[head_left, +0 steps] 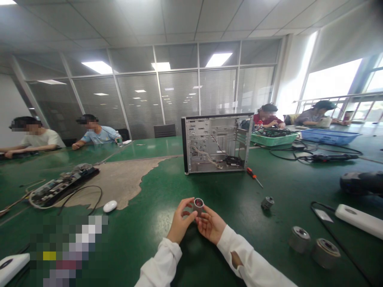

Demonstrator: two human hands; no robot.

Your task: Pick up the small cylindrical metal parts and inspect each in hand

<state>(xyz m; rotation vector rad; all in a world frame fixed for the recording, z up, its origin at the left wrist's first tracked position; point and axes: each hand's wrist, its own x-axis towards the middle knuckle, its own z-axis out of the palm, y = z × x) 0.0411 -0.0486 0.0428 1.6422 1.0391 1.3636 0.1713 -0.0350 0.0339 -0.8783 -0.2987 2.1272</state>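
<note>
The left hand (180,223) and right hand (213,227) had their fingers (206,217) closed around an open-topped metal cylinder (198,209), not yet set down; three other cylinders (299,240) stood untouched on the worktop (161,181), the computer case (184,147) open beyond.

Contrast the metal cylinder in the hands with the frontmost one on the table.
The held cylinder is in the left hand and right hand; the front cylinder rests on the table. The held cylinder looks narrower than the front cylinder. The held cylinder looks reddish inside; the front cylinder has a yellowish rim. Both look grey and round.
</note>
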